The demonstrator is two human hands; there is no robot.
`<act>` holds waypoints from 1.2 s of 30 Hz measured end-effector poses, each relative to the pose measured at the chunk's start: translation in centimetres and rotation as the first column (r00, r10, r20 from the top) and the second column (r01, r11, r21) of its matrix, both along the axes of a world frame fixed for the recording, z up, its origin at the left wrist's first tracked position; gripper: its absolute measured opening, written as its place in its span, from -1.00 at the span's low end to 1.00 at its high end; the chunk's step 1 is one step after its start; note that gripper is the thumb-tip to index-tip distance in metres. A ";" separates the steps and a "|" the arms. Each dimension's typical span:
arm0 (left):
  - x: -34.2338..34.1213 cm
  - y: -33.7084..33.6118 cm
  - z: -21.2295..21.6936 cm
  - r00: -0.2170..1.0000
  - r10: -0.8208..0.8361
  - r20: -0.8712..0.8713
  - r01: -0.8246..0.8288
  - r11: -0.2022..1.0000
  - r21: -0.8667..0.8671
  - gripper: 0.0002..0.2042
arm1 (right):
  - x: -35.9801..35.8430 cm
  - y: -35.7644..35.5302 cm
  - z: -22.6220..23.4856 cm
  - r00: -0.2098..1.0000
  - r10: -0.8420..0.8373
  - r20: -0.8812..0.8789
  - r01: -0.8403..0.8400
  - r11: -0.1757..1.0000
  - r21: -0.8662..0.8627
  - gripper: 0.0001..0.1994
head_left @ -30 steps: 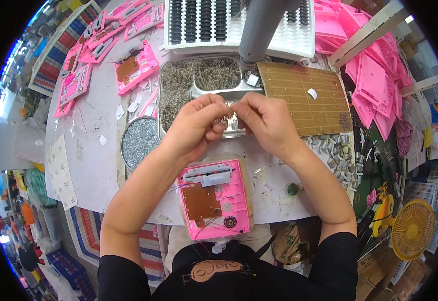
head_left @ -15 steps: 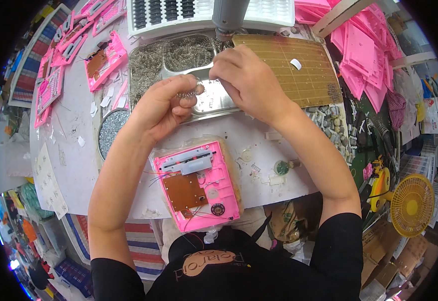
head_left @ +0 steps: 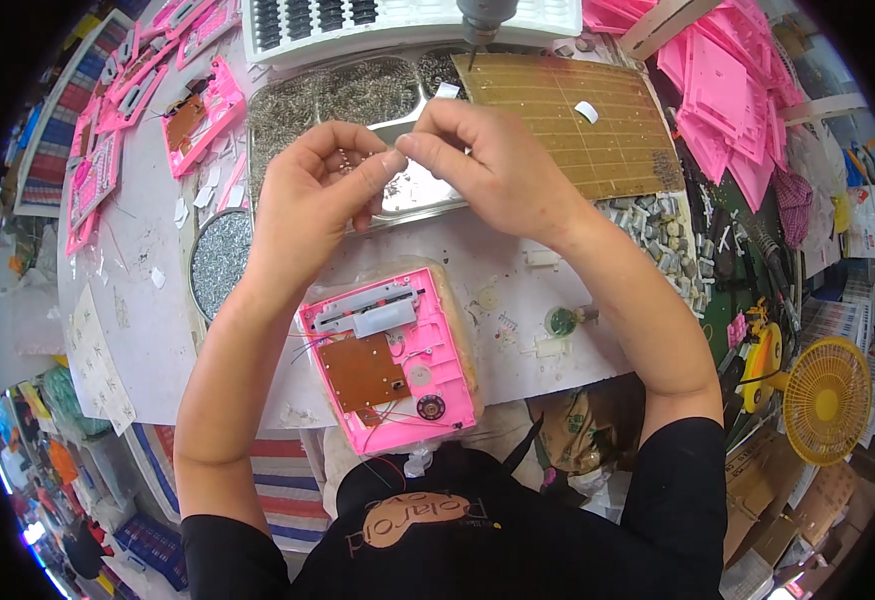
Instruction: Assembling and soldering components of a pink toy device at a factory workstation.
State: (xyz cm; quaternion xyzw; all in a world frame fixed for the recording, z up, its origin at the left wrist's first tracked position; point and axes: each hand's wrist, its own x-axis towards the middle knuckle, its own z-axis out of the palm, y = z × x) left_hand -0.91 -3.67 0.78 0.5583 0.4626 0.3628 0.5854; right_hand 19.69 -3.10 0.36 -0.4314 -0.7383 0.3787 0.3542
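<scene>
- Left hand [head_left: 317, 195] and right hand [head_left: 487, 165] meet fingertip to fingertip above the metal tray [head_left: 407, 190], far centre of the table [head_left: 557, 280].
- Both pinch narrowly; the small part between them is too tiny to identify.
- Open pink casing [head_left: 387, 365] with brown circuit board [head_left: 362, 372] lies near, below the left forearm.
- Round dish of screws [head_left: 219, 262] sits left.

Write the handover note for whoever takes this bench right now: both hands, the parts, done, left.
Left hand and right hand are raised over the metal tray, fingertips meeting, pinching something too small to identify.
The open pink casing lies on the table edge below them, brown circuit board, wires and a small round speaker showing.
Done: board sits in the casing.
Left: casing is not closed; no cover on it.
</scene>
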 end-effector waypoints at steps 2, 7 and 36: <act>-0.1 0.4 0.2 0.980 -0.003 0.200 0.049 0.972 -0.229 -0.83 | 0.1 -0.1 0.4 0.998 0.007 -0.062 -0.005 0.999 0.039 -0.81; -0.4 0.8 0.0 0.885 0.154 0.440 0.157 0.791 -0.591 -0.77 | 0.4 0.6 0.1 0.994 0.069 0.088 -0.103 0.867 0.487 -0.87; -2.8 1.9 -1.0 0.749 -0.146 0.646 0.563 0.655 -0.504 -0.78 | 0.0 0.4 -0.9 0.973 0.004 0.230 -0.123 0.854 0.506 -0.89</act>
